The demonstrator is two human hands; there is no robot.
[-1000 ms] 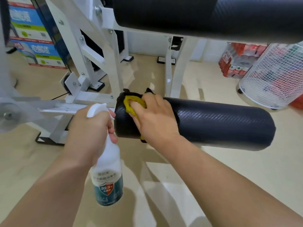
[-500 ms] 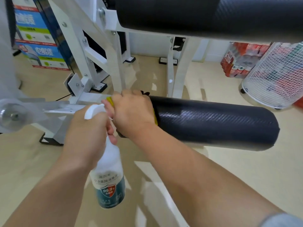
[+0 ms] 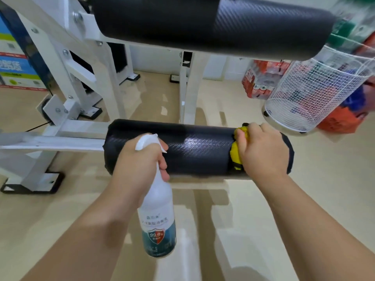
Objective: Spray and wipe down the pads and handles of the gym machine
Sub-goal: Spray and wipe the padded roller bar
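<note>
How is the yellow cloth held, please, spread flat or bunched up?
Bunched up: the yellow cloth is a crumpled wad under the right hand on the lower pad.

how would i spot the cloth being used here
Find the white gym machine with two black roller pads. On the lower pad, near its right end, the right hand grips a bunched cloth. It is the only bright yellow thing on the black pads.
</note>
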